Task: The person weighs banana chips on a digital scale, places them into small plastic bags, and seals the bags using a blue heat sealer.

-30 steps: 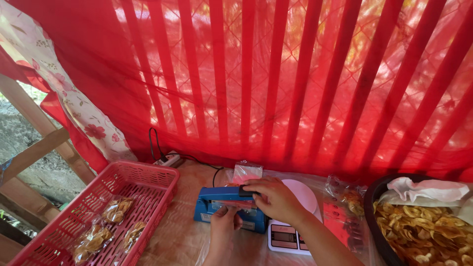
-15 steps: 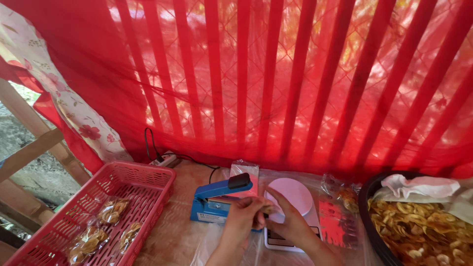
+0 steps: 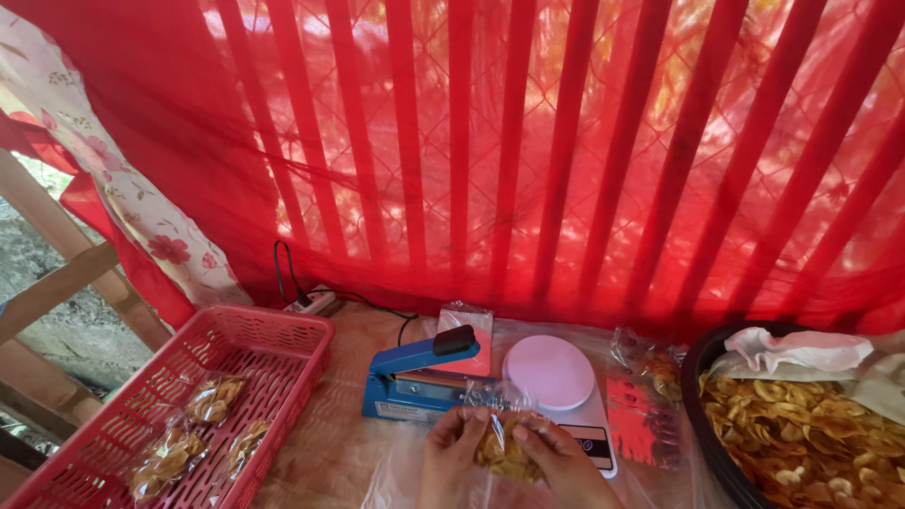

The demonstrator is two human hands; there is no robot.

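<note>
Heat sealer [image 3: 415, 375] sits between the basket [image 3: 283, 332] on the left and the kitchen scale [image 3: 558, 386] on the right. Bowl of chips [image 3: 801, 424] is far right, power strip [image 3: 313, 303] behind the basket.

Left hand [image 3: 452, 451] and right hand [image 3: 558, 462] hold a chip bag [image 3: 504, 441] (clear plastic) beside the blue sealer [image 3: 415, 377].

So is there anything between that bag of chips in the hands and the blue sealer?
Nothing visible. The left hand and right hand hold the bag of chips just in front of the blue sealer, whose arm is raised. The white scale sits off to the side.
</note>
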